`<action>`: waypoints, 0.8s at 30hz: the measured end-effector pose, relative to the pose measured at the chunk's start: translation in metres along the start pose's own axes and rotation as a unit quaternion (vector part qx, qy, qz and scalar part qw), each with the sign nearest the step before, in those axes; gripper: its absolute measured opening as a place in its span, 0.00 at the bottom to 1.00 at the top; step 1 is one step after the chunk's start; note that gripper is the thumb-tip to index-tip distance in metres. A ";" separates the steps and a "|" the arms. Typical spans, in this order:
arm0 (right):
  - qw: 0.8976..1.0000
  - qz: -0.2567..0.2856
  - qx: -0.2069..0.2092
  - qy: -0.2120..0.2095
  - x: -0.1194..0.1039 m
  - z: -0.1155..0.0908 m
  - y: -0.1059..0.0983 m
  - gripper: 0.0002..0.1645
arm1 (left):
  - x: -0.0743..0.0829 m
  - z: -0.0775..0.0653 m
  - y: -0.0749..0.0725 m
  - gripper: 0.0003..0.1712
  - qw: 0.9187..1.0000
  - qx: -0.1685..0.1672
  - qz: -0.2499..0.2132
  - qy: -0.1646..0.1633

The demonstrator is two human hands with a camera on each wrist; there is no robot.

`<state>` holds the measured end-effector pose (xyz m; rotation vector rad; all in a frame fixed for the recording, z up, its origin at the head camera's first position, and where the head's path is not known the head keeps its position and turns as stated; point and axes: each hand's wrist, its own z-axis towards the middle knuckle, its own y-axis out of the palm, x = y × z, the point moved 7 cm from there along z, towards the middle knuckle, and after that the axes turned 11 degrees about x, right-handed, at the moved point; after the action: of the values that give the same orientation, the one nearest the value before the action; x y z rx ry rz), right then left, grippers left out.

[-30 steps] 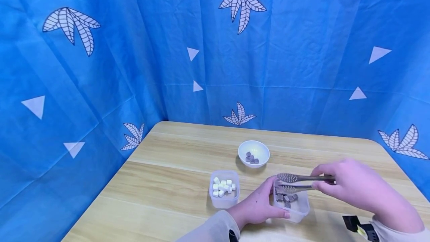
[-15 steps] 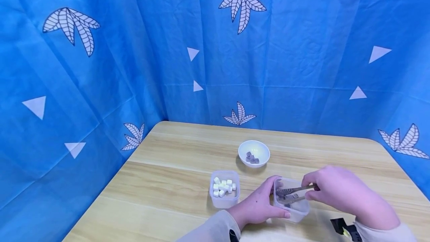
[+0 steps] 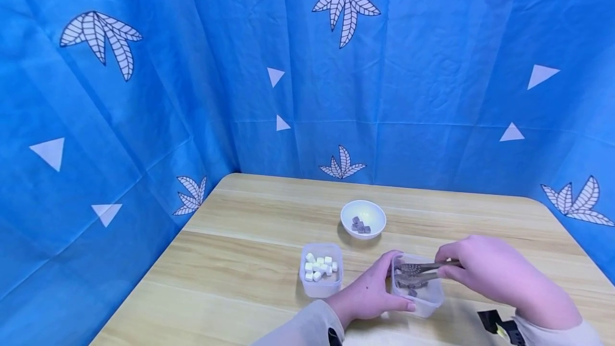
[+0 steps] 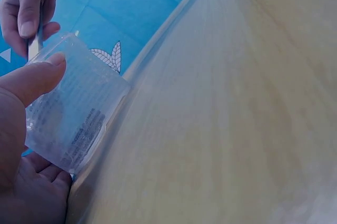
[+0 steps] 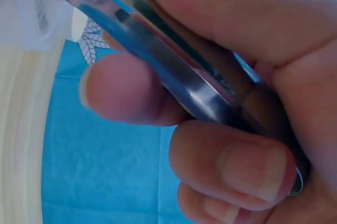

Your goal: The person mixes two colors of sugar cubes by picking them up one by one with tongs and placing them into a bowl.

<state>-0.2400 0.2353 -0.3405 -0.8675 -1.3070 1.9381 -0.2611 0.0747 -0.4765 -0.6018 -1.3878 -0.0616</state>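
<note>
My left hand (image 3: 369, 291) grips a clear plastic container (image 3: 425, 307) by its left side, thumb at the near side. Several small grey-brown cubes (image 3: 412, 292) lie in it. In my right hand (image 3: 495, 268) I hold perforated metal tongs (image 3: 423, 267), their tips down inside this container over the cubes. Whether a cube sits between the tips I cannot tell. The left wrist view has the container wall (image 4: 79, 108) close up, with my thumb across its rim. The right wrist view shows my fingers curled round the tongs' arms (image 5: 179, 76).
Left of my left hand stands a second plastic container (image 3: 321, 289) with several white cubes (image 3: 317, 267). Behind it and to its right is a white bowl (image 3: 375, 215) holding several grey-brown cubes (image 3: 360, 226). A blue patterned curtain (image 3: 432, 95) hangs behind the wooden table (image 3: 230, 260).
My right hand has moved left, and the tongs have gone from above the container down into it, their arms closer together. The left hand and the container stay put.
</note>
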 end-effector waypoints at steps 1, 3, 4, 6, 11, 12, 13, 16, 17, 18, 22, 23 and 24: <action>1.000 0.003 0.000 0.001 0.001 -0.001 -0.002 0.05 | 0.000 0.000 0.000 0.53 1.000 -0.001 0.000 0.000; 1.000 0.007 0.001 0.000 0.002 -0.002 -0.005 0.03 | 0.001 0.000 0.000 0.54 1.000 -0.001 0.002 0.000; 1.000 0.009 0.003 -0.001 0.003 -0.002 -0.006 0.03 | 0.001 0.000 0.000 0.54 1.000 -0.001 0.002 0.001; 1.000 0.010 0.006 -0.006 0.003 -0.003 -0.009 0.02 | 0.001 0.000 0.000 0.54 1.000 0.000 0.006 0.003; 1.000 0.001 0.020 -0.014 0.004 -0.005 -0.014 0.02 | 0.002 0.000 0.000 0.54 1.000 0.004 0.004 0.014; 1.000 0.000 0.022 -0.014 0.004 -0.005 -0.015 0.02 | 0.002 0.000 0.000 0.54 1.000 0.005 0.003 0.016; 1.000 -0.002 0.024 -0.013 0.005 -0.006 -0.015 0.03 | 0.002 -0.001 0.000 0.54 1.000 0.005 0.001 0.018; 0.999 -0.008 0.032 -0.011 0.006 -0.006 -0.017 0.02 | 0.003 -0.001 0.000 0.54 1.000 0.009 0.001 0.020; 0.999 -0.009 0.035 -0.012 0.006 -0.006 -0.018 0.02 | 0.003 -0.001 0.000 0.54 1.000 0.011 0.002 0.020; 0.999 -0.011 0.040 -0.013 0.006 -0.006 -0.019 0.02 | 0.003 -0.001 0.000 0.54 1.000 0.012 0.005 0.020; 0.998 -0.019 0.062 -0.020 0.005 -0.005 -0.022 0.03 | 0.002 -0.002 -0.001 0.56 1.000 0.016 0.014 0.014; 0.997 -0.021 0.068 -0.021 0.005 -0.005 -0.023 0.04 | 0.002 -0.002 -0.001 0.56 1.000 0.016 0.014 0.013; 0.997 -0.024 0.074 -0.020 0.005 -0.005 -0.024 0.05 | 0.002 -0.003 0.000 0.56 1.000 0.016 0.016 0.013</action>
<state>-0.2354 0.2491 -0.3198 -0.7207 -1.1805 1.9952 -0.2585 0.0739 -0.4743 -0.5939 -1.3511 -0.0219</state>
